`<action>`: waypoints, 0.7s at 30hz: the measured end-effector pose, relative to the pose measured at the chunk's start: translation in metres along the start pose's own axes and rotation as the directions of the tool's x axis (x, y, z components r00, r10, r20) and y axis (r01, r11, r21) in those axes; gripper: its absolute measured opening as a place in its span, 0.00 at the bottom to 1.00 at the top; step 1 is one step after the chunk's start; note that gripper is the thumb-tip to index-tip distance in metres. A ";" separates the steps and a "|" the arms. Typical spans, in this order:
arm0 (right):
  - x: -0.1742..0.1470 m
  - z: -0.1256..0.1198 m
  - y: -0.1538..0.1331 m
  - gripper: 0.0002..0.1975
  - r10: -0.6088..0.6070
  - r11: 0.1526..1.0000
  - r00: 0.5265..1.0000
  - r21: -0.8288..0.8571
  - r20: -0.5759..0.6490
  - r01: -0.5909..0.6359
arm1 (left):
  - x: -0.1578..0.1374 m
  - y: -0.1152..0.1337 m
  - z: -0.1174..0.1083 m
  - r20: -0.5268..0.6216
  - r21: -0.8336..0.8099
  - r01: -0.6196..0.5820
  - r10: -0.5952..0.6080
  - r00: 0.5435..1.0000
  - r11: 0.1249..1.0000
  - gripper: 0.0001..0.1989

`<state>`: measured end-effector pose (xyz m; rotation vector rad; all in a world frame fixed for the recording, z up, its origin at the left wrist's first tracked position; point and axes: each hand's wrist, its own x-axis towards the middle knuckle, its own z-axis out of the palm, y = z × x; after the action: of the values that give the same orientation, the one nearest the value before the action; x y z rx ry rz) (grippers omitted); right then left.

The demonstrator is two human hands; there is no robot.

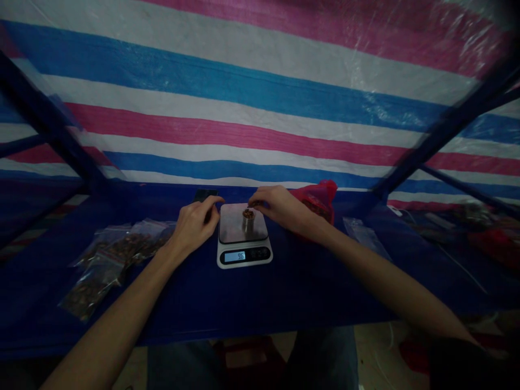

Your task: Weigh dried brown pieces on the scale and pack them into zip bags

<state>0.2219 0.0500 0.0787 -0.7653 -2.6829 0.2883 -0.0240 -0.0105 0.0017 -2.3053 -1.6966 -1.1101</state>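
Observation:
A white kitchen scale [244,257] with a steel plate stands on the blue table, its lit display reading what looks like 9.6. On the plate is a small metal cup [248,223], filled to the top with small brown dried pieces [248,214]. My right hand [278,205] is over the cup's rim from the right, fingertips pinched on a few brown pieces. Beside the scale's left edge, my left hand [197,223] is loosely curled, index finger and thumb apart, with nothing visible between them.
Several clear zip bags [95,279] of brown pieces lie left. A red mesh bag [319,200] sits behind my right forearm. Farther right are flat clear bags [365,236]. A dark flat object [205,194] lies behind my left hand. Striped sheeting [244,97] hangs behind blue frame bars [430,135].

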 end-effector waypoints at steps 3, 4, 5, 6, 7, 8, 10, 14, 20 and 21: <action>0.012 0.014 0.000 0.10 -0.018 1.000 0.994 -0.016 0.107 0.020 | 0.000 0.000 -0.002 -0.004 0.010 0.003 -0.003 1.000 1.000 0.14; 0.013 0.016 0.002 0.10 -0.017 1.000 0.992 -0.017 0.127 0.019 | 0.001 0.001 -0.003 -0.005 0.013 0.002 -0.002 1.000 1.000 0.14; 0.013 0.017 0.004 0.10 -0.014 1.000 0.991 -0.017 0.136 0.017 | 0.001 0.001 -0.003 -0.007 0.016 -0.001 0.001 1.000 1.000 0.15; 0.012 0.017 0.005 0.09 -0.012 1.000 0.990 -0.015 0.139 0.014 | 0.001 0.002 -0.004 -0.010 0.017 -0.007 0.007 1.000 1.000 0.15; 0.012 0.016 0.005 0.08 -0.009 1.000 0.990 -0.012 0.138 0.011 | 0.001 0.003 -0.004 -0.013 0.017 -0.015 0.015 1.000 1.000 0.15; 0.012 0.015 0.005 0.07 -0.008 1.000 0.990 -0.009 0.138 0.009 | 0.001 0.004 -0.004 -0.016 0.019 -0.024 0.024 1.000 1.000 0.15; 0.013 0.013 0.004 0.06 -0.002 1.000 0.991 0.006 0.132 0.002 | 0.001 0.005 -0.004 -0.026 0.022 -0.041 0.042 0.999 0.999 0.14; 0.014 0.008 0.004 0.06 -0.004 0.998 0.995 0.064 0.104 -0.003 | 0.001 0.004 -0.003 -0.030 0.039 -0.045 0.046 0.998 0.998 0.14; -0.003 -0.007 0.012 0.07 0.032 0.973 0.999 0.229 -0.019 -0.027 | 0.001 0.001 -0.001 -0.017 0.003 -0.018 0.018 1.000 1.000 0.14; -0.004 -0.008 0.013 0.08 0.060 0.965 0.997 0.259 -0.041 -0.047 | 0.001 0.001 -0.001 -0.012 0.000 -0.018 0.018 1.000 1.000 0.14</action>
<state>0.2344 0.0595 0.0812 -0.7538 -2.5150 0.6118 -0.0231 -0.0109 0.0031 -2.3043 -1.6690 -1.1183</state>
